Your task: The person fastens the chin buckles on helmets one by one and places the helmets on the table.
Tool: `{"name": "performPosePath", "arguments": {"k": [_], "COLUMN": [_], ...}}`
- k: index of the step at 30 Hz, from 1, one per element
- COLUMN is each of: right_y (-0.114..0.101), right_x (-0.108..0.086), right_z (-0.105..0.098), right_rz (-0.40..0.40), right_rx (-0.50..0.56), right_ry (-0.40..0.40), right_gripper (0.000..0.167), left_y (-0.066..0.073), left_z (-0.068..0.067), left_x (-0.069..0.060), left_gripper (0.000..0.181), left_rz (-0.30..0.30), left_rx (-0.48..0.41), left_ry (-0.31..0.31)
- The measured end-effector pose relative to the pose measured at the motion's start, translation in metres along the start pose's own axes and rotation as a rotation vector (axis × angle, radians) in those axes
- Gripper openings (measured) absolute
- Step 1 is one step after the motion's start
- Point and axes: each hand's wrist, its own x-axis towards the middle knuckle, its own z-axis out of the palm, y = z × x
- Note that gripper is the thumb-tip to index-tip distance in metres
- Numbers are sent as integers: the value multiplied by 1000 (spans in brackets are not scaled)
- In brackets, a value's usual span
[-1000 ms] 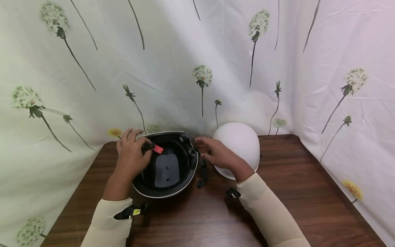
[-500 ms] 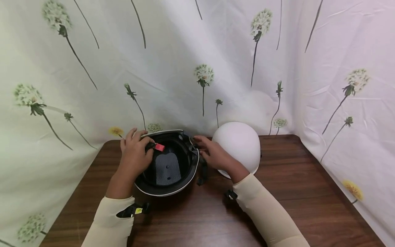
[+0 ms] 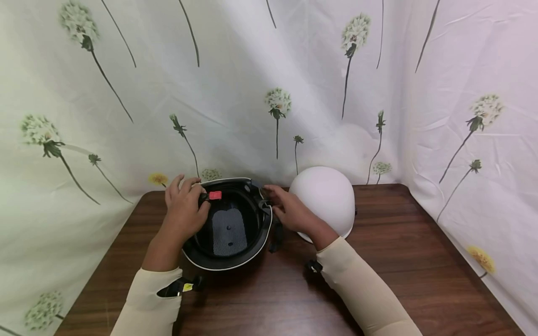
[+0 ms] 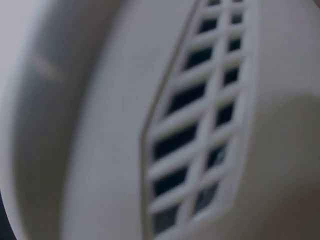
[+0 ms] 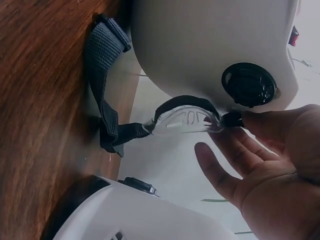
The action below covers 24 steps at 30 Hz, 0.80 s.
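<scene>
An upturned white helmet (image 3: 248, 257) with a black lining lies between my hands on the table. My left hand (image 3: 182, 207) holds its left side and pinches a black chin strap end with a red buckle tab (image 3: 215, 195). The left wrist view shows only the helmet's white shell with a vent grille (image 4: 192, 115). At the opposite side, my right hand (image 3: 298, 212) pinches the other strap's black end between thumb and fingers. In the right wrist view this strap (image 5: 102, 65) hangs down to the table, with a clear plastic piece (image 5: 187, 122) along it, below a round black disc (image 5: 248, 84).
A second white helmet (image 3: 323, 198) sits dome up just behind my right hand. The dark wooden table (image 3: 269, 303) ends at a flower-printed white cloth (image 3: 235, 116) at the back and sides. Black wrist gear (image 3: 314, 266) sticks out from my right sleeve.
The red buckle tab has turned from slanting to nearly level and risen a little. My right hand has come nearer the helmet's right rim and its fingers have closed in.
</scene>
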Motion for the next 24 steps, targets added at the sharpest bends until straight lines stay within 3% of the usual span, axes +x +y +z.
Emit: {"name": "performPosePath", "arguments": {"k": [3, 7, 10, 12, 17, 24], "right_y": [0, -1, -3, -5, -12, -19], "right_x": [0, -2, -4, -6, -11, -15], "right_z": [0, -4, -10, -14, -23, -29], "right_rz": [-1, -10, -16, -14, -27, -75], "right_rx": [-6, -24, -25, -28, -36, 2], "right_ry": [-9, -4, 24, 49, 90, 114], "right_gripper": [63, 62, 60, 59, 55, 52], "left_y": [0, -1, -1, -2, -5, -6], "left_z": [2, 4, 5, 5, 3, 0], "left_x": [0, 3, 4, 4, 2, 1], "left_gripper": [12, 14, 15, 13, 8, 15], "left_rz": [43, 148, 200, 201, 145, 105], "left_rx": [-27, -63, -72, -65, -35, -47], "left_ry": [54, 171, 205, 187, 66, -44]}}
